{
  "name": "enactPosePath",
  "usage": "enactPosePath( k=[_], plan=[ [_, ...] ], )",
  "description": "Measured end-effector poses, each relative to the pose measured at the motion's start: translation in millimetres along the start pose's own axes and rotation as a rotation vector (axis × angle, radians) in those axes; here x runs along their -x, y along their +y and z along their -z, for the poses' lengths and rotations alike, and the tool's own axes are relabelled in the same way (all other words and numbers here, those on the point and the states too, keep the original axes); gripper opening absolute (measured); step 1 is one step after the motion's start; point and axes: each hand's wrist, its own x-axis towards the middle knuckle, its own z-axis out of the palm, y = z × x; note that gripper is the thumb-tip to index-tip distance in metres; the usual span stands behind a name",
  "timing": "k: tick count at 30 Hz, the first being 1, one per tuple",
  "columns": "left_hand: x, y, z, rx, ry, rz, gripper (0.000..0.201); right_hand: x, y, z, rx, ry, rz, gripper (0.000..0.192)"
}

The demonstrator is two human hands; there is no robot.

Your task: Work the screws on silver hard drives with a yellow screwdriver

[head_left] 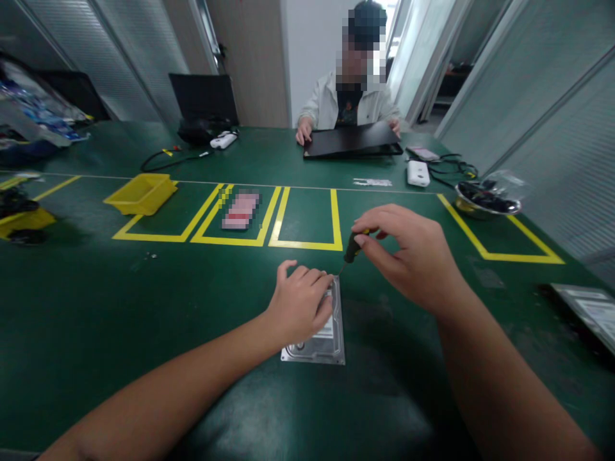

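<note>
Screwdriver [353, 246] is pinched in the right hand [413, 256], tip at the far corner of the hard drive [327, 336], which the left hand [300, 304] presses flat onto the green surface [144, 307].

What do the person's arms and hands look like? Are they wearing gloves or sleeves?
No gloves: both the left hand and the right hand are bare. The forearms are bare too, with no sleeves in view as far as the picture's bottom edge. No watch, ring or bracelet shows on either wrist or on the fingers that can be seen.
</note>
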Motion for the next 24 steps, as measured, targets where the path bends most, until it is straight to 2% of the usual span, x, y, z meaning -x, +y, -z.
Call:
enactPosePath(
  k=[11, 24],
  plan=[
    [-0.3, 0.3, -0.1, 0.012, -0.008, 0.004, 0.033, 2.7, 2.6, -1.2, -0.006, 0.022, 0.014, 0.025],
    [-0.5, 1.8, 1.3, 0.009, 0.0, 0.009, 0.033, 0.6, -0.1, 0.6, 0.014, -0.012, 0.012, 0.025]
  ],
)
